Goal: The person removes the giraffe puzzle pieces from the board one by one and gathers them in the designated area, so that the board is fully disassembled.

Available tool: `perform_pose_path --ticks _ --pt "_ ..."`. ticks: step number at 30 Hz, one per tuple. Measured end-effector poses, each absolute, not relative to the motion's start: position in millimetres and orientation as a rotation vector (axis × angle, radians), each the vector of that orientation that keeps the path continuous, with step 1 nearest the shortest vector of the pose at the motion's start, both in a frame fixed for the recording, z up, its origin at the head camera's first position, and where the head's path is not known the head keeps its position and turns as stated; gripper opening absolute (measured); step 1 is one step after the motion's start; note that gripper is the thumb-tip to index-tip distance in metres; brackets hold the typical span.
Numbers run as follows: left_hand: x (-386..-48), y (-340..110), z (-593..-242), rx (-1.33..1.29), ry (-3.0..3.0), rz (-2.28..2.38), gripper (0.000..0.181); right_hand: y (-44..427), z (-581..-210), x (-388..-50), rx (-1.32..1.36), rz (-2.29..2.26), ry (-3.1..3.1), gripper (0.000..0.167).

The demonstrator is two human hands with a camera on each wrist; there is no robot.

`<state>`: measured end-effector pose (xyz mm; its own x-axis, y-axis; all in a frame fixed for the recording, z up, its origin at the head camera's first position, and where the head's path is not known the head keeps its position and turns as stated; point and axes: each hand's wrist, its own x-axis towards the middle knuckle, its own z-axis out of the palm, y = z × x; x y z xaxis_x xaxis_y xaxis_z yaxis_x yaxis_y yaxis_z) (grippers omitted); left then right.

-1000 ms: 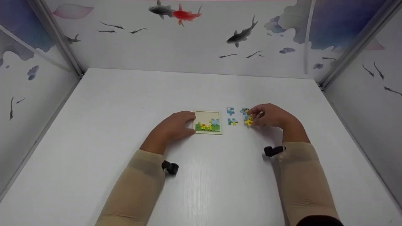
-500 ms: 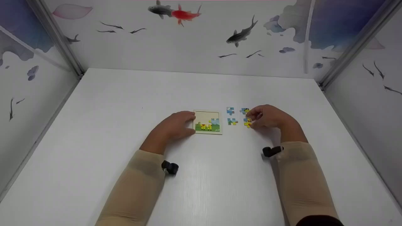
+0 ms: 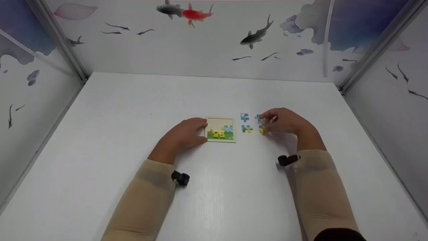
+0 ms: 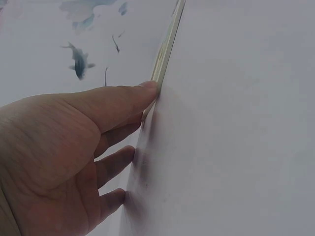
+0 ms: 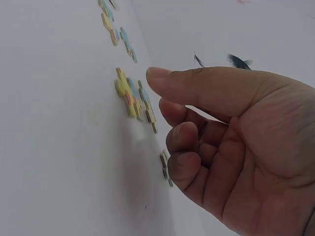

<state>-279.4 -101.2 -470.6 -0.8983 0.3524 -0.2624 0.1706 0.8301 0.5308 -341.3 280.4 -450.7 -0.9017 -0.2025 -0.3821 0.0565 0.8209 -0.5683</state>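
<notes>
A small wooden jigsaw tray [image 3: 219, 122] lies flat on the table, its lower part filled with a green, yellow and blue picture. My left hand [image 3: 186, 134] holds the tray's left side, thumb at the near corner and fingers at the far one; the left wrist view shows the thumb on the tray's edge [image 4: 170, 44]. My right hand [image 3: 284, 121] hovers with bent fingers over loose jigsaw pieces. Its thumb and fingers are apart in the right wrist view, close to a yellow piece [image 5: 127, 93]. The hand partly hides the yellow-blue piece [image 3: 261, 129] and the blue piece [image 3: 257, 116].
Two more loose pieces, a blue one [image 3: 244, 117] and a green-blue one [image 3: 247, 129], lie between the tray and my right hand. White panels with painted fish [image 3: 255, 36] enclose the table [image 3: 214, 187] at the back and sides.
My right hand has shifted slightly left and away from me, covering more of the two right-hand pieces. The left hand and tray stay put.
</notes>
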Motion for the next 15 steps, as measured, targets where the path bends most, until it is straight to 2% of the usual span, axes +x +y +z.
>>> perform_pose_path --ticks 6,15 --pt "-279 -102 -471 0.393 2.667 0.723 0.069 241 -446 -339 -0.144 -0.826 2.573 0.041" --pt "-278 -101 -469 0.414 2.664 0.74 0.068 189 -446 -337 -0.333 -0.782 2.558 0.041"
